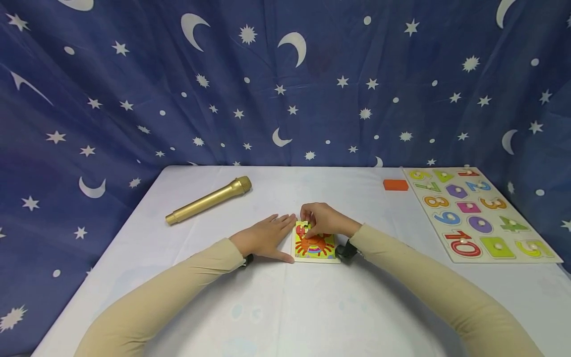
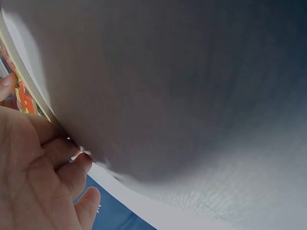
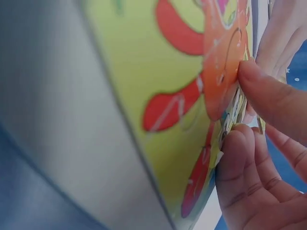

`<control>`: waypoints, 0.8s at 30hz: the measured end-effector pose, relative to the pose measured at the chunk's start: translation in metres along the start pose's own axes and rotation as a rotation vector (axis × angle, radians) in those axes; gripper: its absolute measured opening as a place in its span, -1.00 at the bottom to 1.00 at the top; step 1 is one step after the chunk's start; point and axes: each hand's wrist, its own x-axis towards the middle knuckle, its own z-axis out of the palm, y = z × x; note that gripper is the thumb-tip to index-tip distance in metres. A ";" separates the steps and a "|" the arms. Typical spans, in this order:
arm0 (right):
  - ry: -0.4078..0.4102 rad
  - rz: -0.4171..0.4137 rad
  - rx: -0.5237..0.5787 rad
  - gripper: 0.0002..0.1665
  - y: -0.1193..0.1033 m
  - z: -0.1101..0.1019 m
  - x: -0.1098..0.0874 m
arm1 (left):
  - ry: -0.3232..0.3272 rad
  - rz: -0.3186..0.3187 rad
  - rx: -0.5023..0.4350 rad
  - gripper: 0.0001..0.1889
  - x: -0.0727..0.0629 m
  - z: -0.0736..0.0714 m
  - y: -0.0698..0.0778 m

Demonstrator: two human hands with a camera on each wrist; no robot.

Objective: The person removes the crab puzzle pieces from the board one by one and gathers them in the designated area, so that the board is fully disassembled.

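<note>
A small wooden crab puzzle (image 1: 314, 246), red and orange on yellow, lies in front of me in a pale frame. Beside its left edge rests my left hand (image 1: 264, 238), fingers extended and thumb near the lower left corner. The left wrist view shows that hand (image 2: 29, 177) along the frame's rim. Over the puzzle's upper part, my right hand (image 1: 329, 219) pinches a puzzle piece (image 3: 260, 124) between thumb and curled fingers. Seen from the right wrist, the thumb lies against the crab's orange body, and most of the piece is hidden behind the fingers.
A gold microphone (image 1: 209, 201) lies at the back left of the white-covered table (image 1: 276, 307). At the back right are an orange-red block (image 1: 395, 185) and a large number-and-shape board (image 1: 486, 259). A blue curtain (image 1: 312, 109) with moons and stars hangs behind.
</note>
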 end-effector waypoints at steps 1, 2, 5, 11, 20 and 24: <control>0.006 -0.005 0.001 -0.63 0.000 0.000 0.000 | -0.004 -0.002 0.001 0.11 0.000 0.000 0.000; 0.011 -0.005 0.001 -0.64 0.000 0.000 -0.001 | -0.003 -0.002 -0.001 0.11 0.000 0.000 0.000; 0.023 -0.003 0.005 -0.66 0.001 -0.001 -0.002 | -0.002 -0.001 -0.001 0.12 0.000 -0.001 0.000; 0.037 0.015 0.031 -0.68 0.002 -0.004 -0.003 | 0.003 0.005 0.006 0.11 0.000 -0.002 0.000; 0.042 0.078 0.177 -0.69 0.009 -0.009 -0.003 | 0.019 0.017 0.008 0.11 -0.001 0.000 -0.003; 0.031 0.096 0.256 -0.70 0.013 -0.013 -0.005 | 0.022 0.028 0.002 0.12 -0.001 0.000 -0.003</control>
